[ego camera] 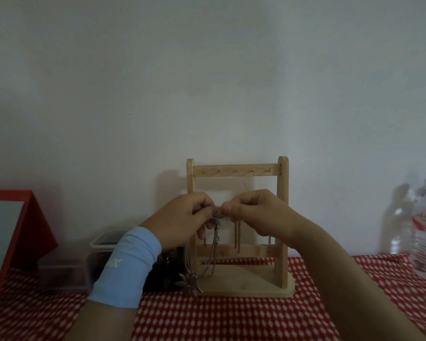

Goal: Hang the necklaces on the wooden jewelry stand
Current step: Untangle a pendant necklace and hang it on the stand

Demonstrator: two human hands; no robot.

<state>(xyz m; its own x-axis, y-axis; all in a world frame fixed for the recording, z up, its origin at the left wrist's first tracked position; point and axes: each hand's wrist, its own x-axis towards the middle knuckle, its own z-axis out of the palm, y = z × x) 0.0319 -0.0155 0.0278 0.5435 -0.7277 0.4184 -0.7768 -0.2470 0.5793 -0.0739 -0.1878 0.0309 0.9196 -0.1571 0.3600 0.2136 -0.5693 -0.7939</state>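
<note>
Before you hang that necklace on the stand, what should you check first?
1. Left hand and right hand both pinch the necklace chain: ok.
2. Top-bar hooks bare: ok.
3. Wooden jewelry stand upright on the checkered tablecloth: ok.
4. Chain free of knots: cannot tell, fingers hide part of it.
5. Dragonfly pendant clear of the stand's base: cannot tell.

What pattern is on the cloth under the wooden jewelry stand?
The tablecloth is red with rows of small white dots; the head view shows it best.
</note>
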